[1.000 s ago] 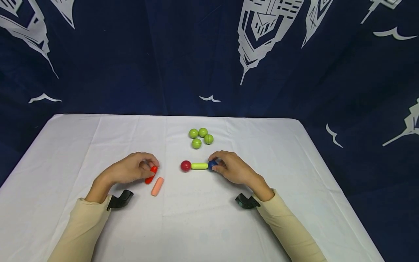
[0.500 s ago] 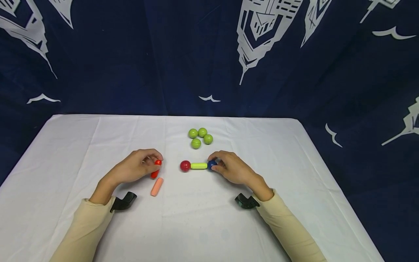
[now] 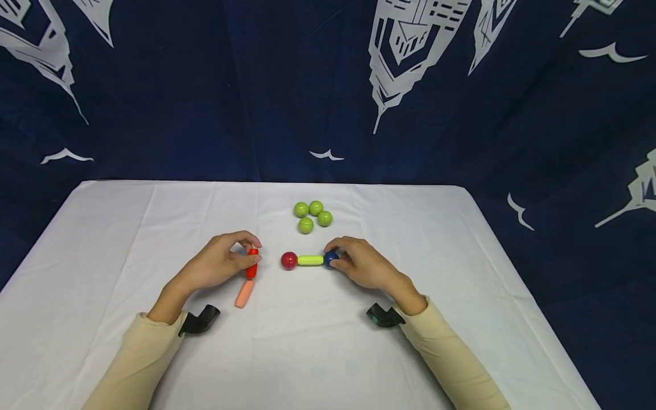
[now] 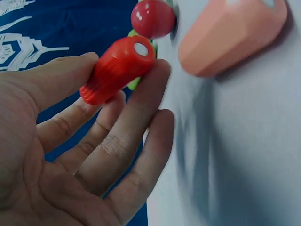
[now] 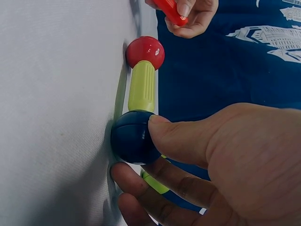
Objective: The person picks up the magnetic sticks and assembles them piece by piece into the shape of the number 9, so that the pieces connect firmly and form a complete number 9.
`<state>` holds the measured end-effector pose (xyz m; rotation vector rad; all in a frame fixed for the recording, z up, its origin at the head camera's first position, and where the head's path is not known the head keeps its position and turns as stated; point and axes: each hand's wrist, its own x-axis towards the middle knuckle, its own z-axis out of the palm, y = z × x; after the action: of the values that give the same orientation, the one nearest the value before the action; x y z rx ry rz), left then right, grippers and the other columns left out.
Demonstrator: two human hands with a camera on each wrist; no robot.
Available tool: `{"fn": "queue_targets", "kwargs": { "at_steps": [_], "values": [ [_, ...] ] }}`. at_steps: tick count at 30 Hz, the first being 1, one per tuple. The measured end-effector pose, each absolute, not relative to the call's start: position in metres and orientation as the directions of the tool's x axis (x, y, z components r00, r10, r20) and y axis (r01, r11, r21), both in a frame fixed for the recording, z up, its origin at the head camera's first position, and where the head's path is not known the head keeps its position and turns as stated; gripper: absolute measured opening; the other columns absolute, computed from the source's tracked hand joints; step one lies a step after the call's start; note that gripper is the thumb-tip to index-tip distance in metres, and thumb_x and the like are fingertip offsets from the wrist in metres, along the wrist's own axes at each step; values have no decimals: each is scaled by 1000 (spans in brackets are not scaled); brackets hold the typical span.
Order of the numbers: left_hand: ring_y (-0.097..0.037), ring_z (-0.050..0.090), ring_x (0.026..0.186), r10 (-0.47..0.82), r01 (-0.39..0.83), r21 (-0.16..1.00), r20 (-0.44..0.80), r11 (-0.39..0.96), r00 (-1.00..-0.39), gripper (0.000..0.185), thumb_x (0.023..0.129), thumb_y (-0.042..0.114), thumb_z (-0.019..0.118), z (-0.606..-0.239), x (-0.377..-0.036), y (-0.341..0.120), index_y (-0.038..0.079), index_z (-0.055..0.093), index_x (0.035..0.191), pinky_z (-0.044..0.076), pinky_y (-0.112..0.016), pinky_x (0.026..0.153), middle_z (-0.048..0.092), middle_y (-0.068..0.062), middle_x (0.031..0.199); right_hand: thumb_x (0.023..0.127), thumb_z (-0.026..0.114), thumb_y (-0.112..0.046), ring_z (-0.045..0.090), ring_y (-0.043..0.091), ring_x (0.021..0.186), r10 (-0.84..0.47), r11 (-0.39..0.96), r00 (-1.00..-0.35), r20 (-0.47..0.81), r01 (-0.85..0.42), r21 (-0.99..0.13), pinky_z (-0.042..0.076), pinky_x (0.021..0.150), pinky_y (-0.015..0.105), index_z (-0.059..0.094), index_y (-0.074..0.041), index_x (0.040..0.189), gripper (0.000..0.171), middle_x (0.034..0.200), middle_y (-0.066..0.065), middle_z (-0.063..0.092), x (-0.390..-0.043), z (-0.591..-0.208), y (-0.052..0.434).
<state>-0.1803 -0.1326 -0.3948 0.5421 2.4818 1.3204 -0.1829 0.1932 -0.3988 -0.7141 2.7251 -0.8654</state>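
Between thumb and fingers, my left hand [image 3: 220, 262] pinches a red rod [image 4: 117, 68] with a pale spot on its end. The rod points toward the front of the table, its near end right by an orange-pink rod [image 3: 244, 294] that lies on the cloth. My right hand [image 3: 365, 265] pinches a dark blue ball [image 5: 135, 137]. That ball joins a yellow-green ridged rod [image 5: 142, 86], whose other end meets a dark red ball [image 5: 146, 51]. This joined piece lies crosswise on the table, to the right of the left hand.
Several light green balls [image 3: 306, 225] sit grouped behind the joined piece. A white cloth [image 3: 318, 353] covers the table. Behind it hangs a dark blue curtain [image 3: 205, 102] with white prints. Black wrist mounts [image 3: 201, 320] stick out from both sleeves.
My left hand has moved right and slightly away with the red rod, which has turned from slanted to nearly straight front-to-back. The right hand keeps its hold on the blue ball.
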Motion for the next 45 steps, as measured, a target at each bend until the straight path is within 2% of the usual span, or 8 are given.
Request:
{"fn": "queue_targets", "kwargs": {
  "at_steps": [3,7,12,16,28,35,42,45],
  "values": [
    [-11,51,52,461,202,847,-57,491,-885,28,95,19,70,-396,-180,-129,5,63,118,37,-24,57,59,-12,108,97,65,-10,56,13,83,-498,714,-866,-46,-379,-589,48,77,29,67,-9,122,25,108,1,67,-182,-399,193],
    [-16,58,58,478,186,866,-67,464,-876,25,95,16,69,-396,-178,-123,4,62,116,38,-24,59,61,-11,102,97,66,-11,56,13,83,-500,714,-865,-37,-388,-583,48,77,29,67,-9,122,25,107,1,67,-182,-399,193],
    [-21,67,69,489,201,869,-54,453,-871,22,97,16,67,-397,-177,-117,5,64,116,48,-27,73,69,-6,90,97,65,-10,55,14,83,-504,713,-863,-34,-393,-580,48,78,30,66,-9,122,25,108,1,67,-182,-399,193],
    [-22,68,69,498,213,863,-50,458,-866,23,97,18,66,-397,-176,-112,7,64,118,48,-32,81,71,-1,82,97,65,-10,55,13,83,-511,708,-859,-30,-402,-581,48,78,30,66,-8,122,25,109,2,68,-182,-398,192],
    [-19,72,70,523,132,905,-110,404,-845,44,96,17,69,-404,-170,-98,6,51,134,59,-33,71,72,-12,93,97,65,-10,55,13,84,-516,702,-857,-22,-408,-583,48,79,30,66,-8,122,25,110,2,68,-182,-399,192],
    [-17,74,70,545,119,898,-148,424,-825,62,94,21,71,-410,-168,-90,4,41,146,53,-28,59,71,-6,94,97,66,-11,55,12,82,-513,708,-858,-26,-406,-577,47,77,28,66,-8,122,26,110,2,68,-182,-399,192],
    [-14,74,73,544,114,885,-173,452,-821,73,94,23,71,-411,-166,-85,0,32,151,50,-27,75,72,-5,98,97,65,-10,54,13,82,-515,706,-857,-21,-410,-577,47,76,28,66,-9,122,25,110,2,68,-182,-399,193],
    [-15,73,72,534,87,887,-193,454,-823,77,94,22,71,-411,-164,-83,-2,27,153,52,-28,74,73,-6,98,97,65,-10,54,13,81,-516,706,-856,-19,-412,-576,47,76,28,66,-8,122,26,110,2,67,-182,-399,193]
  ]
}}
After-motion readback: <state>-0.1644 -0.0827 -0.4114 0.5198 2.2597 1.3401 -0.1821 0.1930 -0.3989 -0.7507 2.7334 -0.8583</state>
